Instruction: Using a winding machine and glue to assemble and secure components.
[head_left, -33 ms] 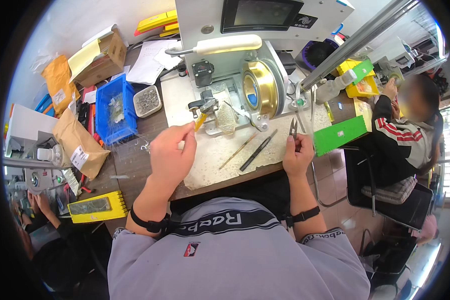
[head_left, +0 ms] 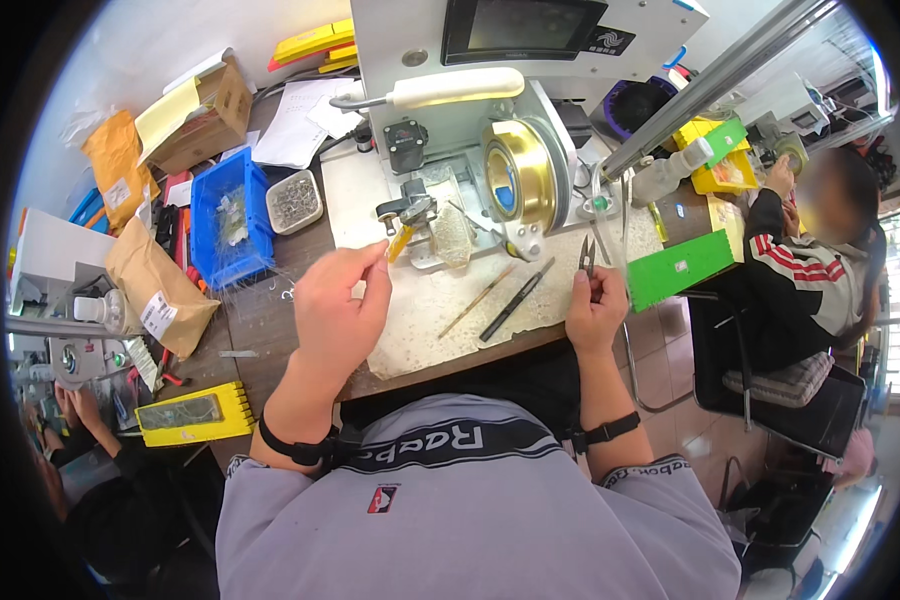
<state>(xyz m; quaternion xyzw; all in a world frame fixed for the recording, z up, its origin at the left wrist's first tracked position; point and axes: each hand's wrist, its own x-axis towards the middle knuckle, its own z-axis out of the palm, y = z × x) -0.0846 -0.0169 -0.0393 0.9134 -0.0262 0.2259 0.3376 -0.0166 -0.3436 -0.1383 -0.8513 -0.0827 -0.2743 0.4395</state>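
A dark metal two-bladed hand tool (head_left: 588,269) stands up out of the curled right hand (head_left: 597,318), its slim, pointed blades directed away from the wearer; the fingers close firmly around its handles. At the left hand (head_left: 340,300), thumb and forefinger meet in a pinch just beside a slim yellow piece (head_left: 401,242) at the front of a machine; anything between the fingertips is too small to make out.

The machine's pale, smooth housing carries a wide, glossy gold reel (head_left: 542,172), and a rounded white lamp (head_left: 455,89) lies level above. Between the hands, a black pen-shaped tool (head_left: 516,301) and a thin brown stick (head_left: 477,300) rest slantwise on a stained white board (head_left: 410,342), rough along its edge. The board covers part of a dark wooden table (head_left: 255,345).

Farther left sit a white dish (head_left: 276,226) of tiny metallic bits and a blue plastic bin (head_left: 203,225). To the right lies a flat green tray (head_left: 678,271).
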